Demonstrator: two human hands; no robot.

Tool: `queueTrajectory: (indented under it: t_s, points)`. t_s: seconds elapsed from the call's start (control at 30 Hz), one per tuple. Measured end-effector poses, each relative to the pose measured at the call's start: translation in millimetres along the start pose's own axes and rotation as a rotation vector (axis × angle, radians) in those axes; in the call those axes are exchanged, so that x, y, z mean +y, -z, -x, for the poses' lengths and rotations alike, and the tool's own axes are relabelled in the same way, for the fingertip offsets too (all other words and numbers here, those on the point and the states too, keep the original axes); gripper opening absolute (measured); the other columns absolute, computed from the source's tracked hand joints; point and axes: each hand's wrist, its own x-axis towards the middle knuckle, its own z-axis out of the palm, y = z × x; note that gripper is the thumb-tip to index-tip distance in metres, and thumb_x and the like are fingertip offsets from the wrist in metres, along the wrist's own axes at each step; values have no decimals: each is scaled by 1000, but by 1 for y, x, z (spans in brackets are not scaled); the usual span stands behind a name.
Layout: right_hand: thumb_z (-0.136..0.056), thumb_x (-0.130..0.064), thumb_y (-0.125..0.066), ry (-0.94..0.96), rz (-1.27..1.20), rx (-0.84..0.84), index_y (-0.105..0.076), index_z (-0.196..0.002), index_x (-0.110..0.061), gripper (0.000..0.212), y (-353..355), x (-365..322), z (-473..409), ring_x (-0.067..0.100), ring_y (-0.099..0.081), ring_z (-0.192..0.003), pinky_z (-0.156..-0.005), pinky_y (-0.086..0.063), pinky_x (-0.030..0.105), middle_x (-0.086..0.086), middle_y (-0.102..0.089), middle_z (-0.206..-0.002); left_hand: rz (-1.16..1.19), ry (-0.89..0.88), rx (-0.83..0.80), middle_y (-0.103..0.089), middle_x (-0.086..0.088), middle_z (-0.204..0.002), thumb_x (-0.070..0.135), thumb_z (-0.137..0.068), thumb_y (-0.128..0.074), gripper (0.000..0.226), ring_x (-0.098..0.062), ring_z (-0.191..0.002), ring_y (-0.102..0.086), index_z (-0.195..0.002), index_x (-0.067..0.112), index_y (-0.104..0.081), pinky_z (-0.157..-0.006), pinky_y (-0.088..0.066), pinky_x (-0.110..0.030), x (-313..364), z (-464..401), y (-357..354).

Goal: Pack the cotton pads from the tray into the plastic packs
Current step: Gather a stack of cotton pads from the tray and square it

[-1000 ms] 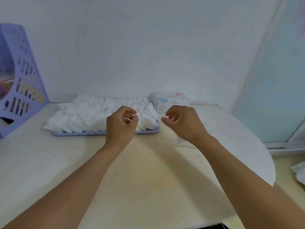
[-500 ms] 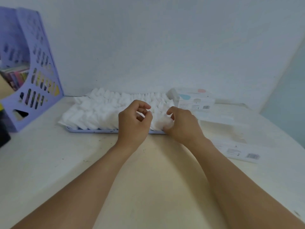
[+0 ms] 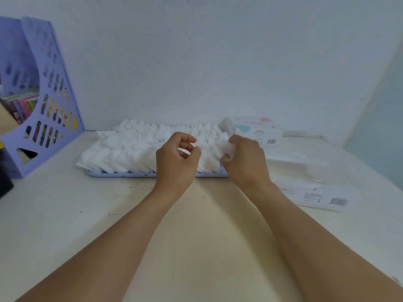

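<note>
Cotton pads (image 3: 139, 147): white, heaped in overlapping rows on a shallow lilac tray (image 3: 122, 174) set toward the far edge of the worktop (image 3: 65, 210), close to the wall.

Right hand (image 3: 245, 162): at the tray's right end, fingers curled, grip clamped on a small bunch of pads (image 3: 226, 147) lifted a little above the heap. How many pads are in the bunch cannot be told.

Left hand (image 3: 175, 162): over the tray's near rim, just beside the right hand. Fingers curled inward, thumb and forefinger tips nearly meeting. Whether this grip pinches a pad or holds nothing cannot be told, since white pads lie directly behind the fingers.

Plastic packs (image 3: 314, 195): clear, flat, with barcode labels, lying on the worktop toward its right edge, near the right forearm but apart from it. Another clear pack (image 3: 290, 152) lies farther back, between that one and the tray.

Boxed pack (image 3: 255, 129): white with pale blue and pink marks, at the far edge beside the tray's right end, just behind the right hand.

File holder (image 3: 43, 105): lilac, perforated, upright at the far left corner of the worktop, with coloured spines visible inside.

Dark object (image 3: 4, 182): at the left edge, cut off by the frame; unidentifiable.

Both forearms reach in across the near edge of the worktop and cover part of the tray's near rim.
</note>
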Motion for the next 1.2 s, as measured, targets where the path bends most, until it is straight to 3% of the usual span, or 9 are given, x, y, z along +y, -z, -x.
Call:
queueTrajectory:
  t_s: [0.13,0.23,0.3,0.5,0.6,0.73,0.87,0.97,1.2]
  points:
    - [-80,-11,-67,-70,-429,133,-65,-97,-14,18,22,-15,3,10,-60,-70,-62,-44,17,-3,-67,-80,201,126,1,-65,10,-92,27,-88,-70,18,-14,-88,-67,-105,23,-64,-70,-57,-31,8,-4,3]
    - [-89,0,-60,-248,-1096,-206,-66,-116,-11,29,34,-17,7,21,-72,-89,-74,-57,29,10,-73,-104,567,387,-158,-68,-3,-110,33,-94,-65,25,-22,-100,-70,-113,17,-65,-74,-60,-36,27,-10,9]
    - [-93,3,-51,-288,-1250,-336,-65,-119,-10,32,37,-16,9,22,-71,-88,-72,-56,30,11,-72,-106,656,487,-300,-72,-10,-111,33,-98,-60,31,-28,-99,-73,-117,10,-67,-73,-61,-39,37,-9,13]
    - [-93,5,-55,-207,-1129,-374,-63,-125,-17,40,37,-12,9,23,-73,-92,-81,-60,34,11,-74,-109,482,411,-401,-74,-16,-111,12,-96,-65,24,-31,-99,-73,-118,3,-67,-74,-61,-32,34,1,16]
    - [-90,-5,-70,-182,-995,-271,-60,-129,-25,45,33,-12,11,21,-73,-100,-87,-61,38,6,-71,-116,478,436,-341,-73,-15,-111,7,-96,-64,25,-29,-95,-75,-120,1,-62,-72,-61,-30,31,1,13]
    - [-81,-26,-85,-149,-800,-58,-66,-119,-28,42,30,-11,10,11,-69,-90,-73,-55,24,-5,-67,-105,482,442,-300,-74,-11,-113,7,-94,-67,30,-26,-96,-75,-122,2,-56,-73,-61,-31,29,3,8]
    - [-82,-14,-83,-89,-815,8,-75,-98,-21,19,31,-9,8,18,-71,-83,-71,-60,29,-1,-73,-90,553,439,-351,-74,-12,-114,10,-95,-66,30,-27,-102,-74,-124,5,-61,-81,-61,-32,29,5,6]
    - [-84,-10,-81,-81,-831,38,-76,-88,-24,15,31,-8,8,11,-73,-77,-72,-60,25,-9,-76,-84,695,551,-376,-73,-16,-117,23,-100,-60,28,-28,-107,-72,-118,2,-67,-89,-60,-37,32,5,5]
    - [-88,-8,-76,-130,-884,87,-77,-86,-19,11,28,-6,8,15,-73,-75,-66,-56,21,-3,-78,-82,853,700,-350,-76,-15,-110,20,-104,-52,26,-25,-102,-73,-116,0,-64,-82,-62,-33,32,6,4]
